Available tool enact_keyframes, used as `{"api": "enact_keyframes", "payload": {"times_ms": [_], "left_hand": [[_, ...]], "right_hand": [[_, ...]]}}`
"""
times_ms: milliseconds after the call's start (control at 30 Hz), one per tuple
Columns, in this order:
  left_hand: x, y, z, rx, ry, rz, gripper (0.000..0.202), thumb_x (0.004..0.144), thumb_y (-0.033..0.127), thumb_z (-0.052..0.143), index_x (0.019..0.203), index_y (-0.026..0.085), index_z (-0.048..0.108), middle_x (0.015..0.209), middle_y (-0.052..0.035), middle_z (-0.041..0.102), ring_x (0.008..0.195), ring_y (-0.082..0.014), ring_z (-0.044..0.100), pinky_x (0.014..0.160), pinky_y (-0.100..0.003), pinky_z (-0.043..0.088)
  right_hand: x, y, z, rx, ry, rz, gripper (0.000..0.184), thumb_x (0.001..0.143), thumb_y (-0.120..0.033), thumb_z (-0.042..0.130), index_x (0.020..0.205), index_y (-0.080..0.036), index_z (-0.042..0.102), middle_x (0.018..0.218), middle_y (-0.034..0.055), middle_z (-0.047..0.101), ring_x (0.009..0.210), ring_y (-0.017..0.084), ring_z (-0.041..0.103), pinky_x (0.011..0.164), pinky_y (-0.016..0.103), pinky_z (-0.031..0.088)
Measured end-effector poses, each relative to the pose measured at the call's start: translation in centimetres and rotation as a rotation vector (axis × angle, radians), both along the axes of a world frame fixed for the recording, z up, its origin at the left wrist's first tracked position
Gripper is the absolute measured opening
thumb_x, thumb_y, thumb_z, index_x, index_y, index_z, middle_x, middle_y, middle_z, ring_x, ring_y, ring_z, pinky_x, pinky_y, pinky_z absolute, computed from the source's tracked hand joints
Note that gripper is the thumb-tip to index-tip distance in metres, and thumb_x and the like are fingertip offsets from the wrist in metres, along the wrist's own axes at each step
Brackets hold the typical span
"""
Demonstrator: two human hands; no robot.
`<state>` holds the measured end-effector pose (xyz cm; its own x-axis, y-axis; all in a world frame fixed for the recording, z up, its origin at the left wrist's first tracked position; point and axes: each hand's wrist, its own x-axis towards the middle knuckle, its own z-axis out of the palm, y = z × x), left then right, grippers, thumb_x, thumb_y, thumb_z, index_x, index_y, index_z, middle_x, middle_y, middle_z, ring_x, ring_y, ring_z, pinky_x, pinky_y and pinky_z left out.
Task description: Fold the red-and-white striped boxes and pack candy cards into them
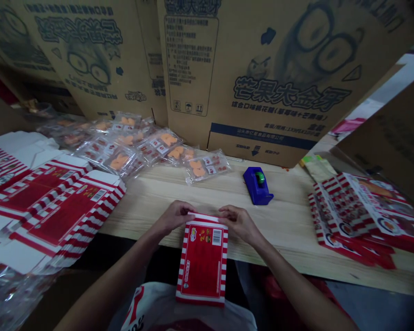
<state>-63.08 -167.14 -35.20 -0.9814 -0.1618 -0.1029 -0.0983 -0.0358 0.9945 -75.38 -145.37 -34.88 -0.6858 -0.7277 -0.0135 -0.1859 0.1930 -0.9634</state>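
Observation:
A red box with red-and-white striped edges (204,262) lies between my hands, its printed face with a barcode turned up. Its lower end rests against my body and its far end reaches the table edge. My left hand (174,217) is closed on the far left corner, thumb and fingers pinched there. At the far right corner, my right hand (239,223) grips the box with bent fingers. Beyond the hands lies a clear sachet with orange pieces (207,166). A blue tape dispenser (257,185) with a green roll stands to the right of it.
Flattened striped cartons (58,197) are stacked at the left. Several clear sachets (120,142) are heaped behind them. Filled-looking striped boxes (365,216) are piled at the right. Large brown cardboard boxes (224,59) wall off the back of the wooden table (283,239).

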Motion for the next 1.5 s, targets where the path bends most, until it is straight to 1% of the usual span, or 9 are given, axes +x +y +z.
{"api": "enact_keyframes", "payload": {"times_ms": [200, 367, 700, 900, 1033, 1133, 1300, 1400, 1500], "left_hand": [[-0.7, 0.4, 0.3, 0.022, -0.008, 0.033, 0.01, 0.057, 0.022, 0.072, 0.061, 0.013, 0.07, 0.052, -0.0008, 0.061, 0.049, -0.0115, 0.051, 0.049, -0.022, 0.036], [0.5, 1.2, -0.8, -0.022, 0.073, 0.055, 0.015, 0.067, 0.028, 0.071, 0.066, 0.013, 0.07, 0.066, -0.0034, 0.067, 0.063, -0.0147, 0.059, 0.06, -0.024, 0.044], [3.7, 3.4, -3.0, -0.533, 0.341, 0.253, 0.014, 0.082, 0.021, 0.063, 0.087, 0.018, 0.075, 0.094, -0.0097, 0.076, 0.088, -0.0226, 0.072, 0.083, -0.032, 0.057], [4.6, 4.5, -3.0, -0.881, 0.658, 0.335, 0.018, 0.086, 0.012, 0.057, 0.096, 0.017, 0.071, 0.093, -0.0105, 0.076, 0.084, -0.0188, 0.073, 0.077, -0.028, 0.06], [4.8, 5.0, -3.2, -0.995, 0.743, 0.349, 0.018, 0.084, 0.006, 0.058, 0.094, 0.015, 0.07, 0.095, -0.012, 0.075, 0.087, -0.0185, 0.072, 0.08, -0.028, 0.06], [4.8, 5.4, -3.4, -0.872, 0.713, 0.334, 0.015, 0.083, 0.008, 0.06, 0.091, 0.016, 0.07, 0.094, -0.0104, 0.075, 0.091, -0.0191, 0.071, 0.084, -0.03, 0.058], [4.7, 6.0, -4.0, -0.223, 0.285, 0.386, 0.014, 0.084, 0.026, 0.064, 0.093, 0.018, 0.071, 0.102, -0.009, 0.073, 0.095, -0.0217, 0.069, 0.083, -0.031, 0.056], [4.5, 5.7, -4.1, 0.05, 0.11, 0.389, 0.022, 0.081, 0.035, 0.067, 0.096, 0.019, 0.071, 0.097, -0.0063, 0.073, 0.084, -0.0193, 0.068, 0.072, -0.026, 0.056], [3.7, 4.4, -3.4, 0.237, 0.066, 0.417, 0.028, 0.074, 0.039, 0.073, 0.094, 0.02, 0.07, 0.088, -0.0032, 0.072, 0.071, -0.0162, 0.066, 0.062, -0.023, 0.054]], "right_hand": [[-0.3, -0.1, 0.6, 0.048, 0.065, 0.026, 0.013, 0.072, -0.028, 0.068, 0.066, -0.017, 0.065, 0.061, 0.0004, 0.064, 0.057, 0.014, 0.057, 0.053, 0.024, 0.043], [1.0, 0.7, -0.2, -0.015, 0.082, 0.004, 0.019, 0.076, -0.031, 0.067, 0.064, -0.017, 0.063, 0.062, 0.0003, 0.063, 0.059, 0.014, 0.056, 0.055, 0.025, 0.043], [5.0, 2.1, -2.3, -0.197, 0.346, -0.05, 0.01, 0.087, -0.023, 0.061, 0.078, -0.021, 0.066, 0.089, 0.0066, 0.069, 0.085, 0.02, 0.065, 0.077, 0.032, 0.05], [5.8, 2.2, -3.2, -0.228, 0.261, -0.135, 0.01, 0.087, -0.021, 0.06, 0.077, -0.02, 0.062, 0.089, 0.0045, 0.068, 0.085, 0.018, 0.064, 0.076, 0.03, 0.049], [6.6, 2.3, -3.9, -0.253, 0.3, -0.185, 0.006, 0.088, -0.02, 0.058, 0.082, -0.021, 0.06, 0.093, 0.0047, 0.067, 0.088, 0.018, 0.063, 0.077, 0.029, 0.049], [7.5, 1.9, -4.9, -0.311, 0.329, -0.269, 0.004, 0.088, -0.018, 0.058, 0.087, -0.022, 0.057, 0.096, 0.0044, 0.065, 0.093, 0.018, 0.062, 0.083, 0.031, 0.047], [8.1, 0.9, -5.1, -0.33, 0.335, -0.329, 0.006, 0.09, -0.02, 0.054, 0.085, -0.022, 0.056, 0.092, 0.0038, 0.063, 0.089, 0.017, 0.061, 0.08, 0.03, 0.047], [4.9, 2.0, -3.7, -0.253, 0.335, -0.221, 0.007, 0.087, -0.027, 0.057, 0.088, -0.021, 0.062, 0.098, 0.0062, 0.066, 0.093, 0.019, 0.061, 0.079, 0.03, 0.048], [-1.6, 5.0, -1.4, -0.196, 0.343, -0.512, 0.021, 0.081, -0.038, 0.06, 0.09, -0.019, 0.066, 0.098, 0.008, 0.067, 0.091, 0.02, 0.06, 0.074, 0.03, 0.048]]}}
